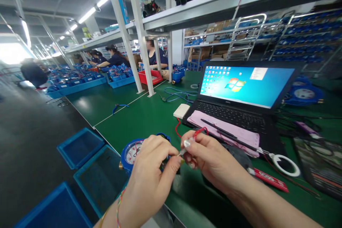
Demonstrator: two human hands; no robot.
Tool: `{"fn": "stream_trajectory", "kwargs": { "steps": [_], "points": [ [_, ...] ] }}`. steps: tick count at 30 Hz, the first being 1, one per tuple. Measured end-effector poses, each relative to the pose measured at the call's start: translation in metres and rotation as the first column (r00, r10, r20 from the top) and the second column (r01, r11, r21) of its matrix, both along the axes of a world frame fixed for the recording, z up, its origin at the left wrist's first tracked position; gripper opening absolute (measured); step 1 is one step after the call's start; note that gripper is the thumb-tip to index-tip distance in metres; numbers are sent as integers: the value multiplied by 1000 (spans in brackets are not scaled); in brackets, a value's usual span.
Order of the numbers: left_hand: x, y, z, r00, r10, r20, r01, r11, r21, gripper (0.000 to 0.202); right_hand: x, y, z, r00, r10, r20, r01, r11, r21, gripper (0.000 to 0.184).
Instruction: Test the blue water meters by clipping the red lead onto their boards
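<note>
My left hand (155, 171) is closed in a pinch, thumb against fingers, in front of a blue round meter (129, 155) with a pale dial. What its fingertips hold is mostly hidden. My right hand (205, 156) grips the end of a red cable (201, 131), which loops up over the fingers. Between the two hands a small pale connector (182, 152) shows, and the fingertips nearly meet there. The meter lies on the green bench, partly covered by my left hand, and thin wires cross its dial.
An open laptop (235, 85) stands behind my right hand, with a pink cloth (224, 131) and black pen along its front. Near it lie a white box (181, 110), a red tube (270, 180) and a white ring (286, 165). Blue trays (80, 146) sit left; co-workers sit farther back.
</note>
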State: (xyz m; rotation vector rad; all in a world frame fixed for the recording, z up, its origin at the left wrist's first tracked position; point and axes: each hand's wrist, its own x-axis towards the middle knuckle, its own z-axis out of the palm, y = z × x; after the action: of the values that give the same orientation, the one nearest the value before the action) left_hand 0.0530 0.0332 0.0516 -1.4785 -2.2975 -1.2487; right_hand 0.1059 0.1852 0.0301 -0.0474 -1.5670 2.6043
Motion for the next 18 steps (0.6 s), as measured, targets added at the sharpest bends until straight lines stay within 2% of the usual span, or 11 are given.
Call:
{"fn": "stream_trajectory", "kwargs": {
  "steps": [2,8,13,18],
  "points": [
    [3,-1,-1,999,-14,51,14,1000,-1,7,0,5,-1,999,18,-37,-16,999,31,28],
    [3,-7,-4,988,25,152,-26,1000,6,6,3,14,-1,989,27,-147,3,980,198,21],
    [2,-3,-7,992,58,114,-65,996,56,18,4,8,1,980,7,-200,52,956,288,20],
    [3,-3,-7,996,77,41,-80,993,83,22,5,0,2,983,-49,-176,102,946,307,22]
  ]
}}
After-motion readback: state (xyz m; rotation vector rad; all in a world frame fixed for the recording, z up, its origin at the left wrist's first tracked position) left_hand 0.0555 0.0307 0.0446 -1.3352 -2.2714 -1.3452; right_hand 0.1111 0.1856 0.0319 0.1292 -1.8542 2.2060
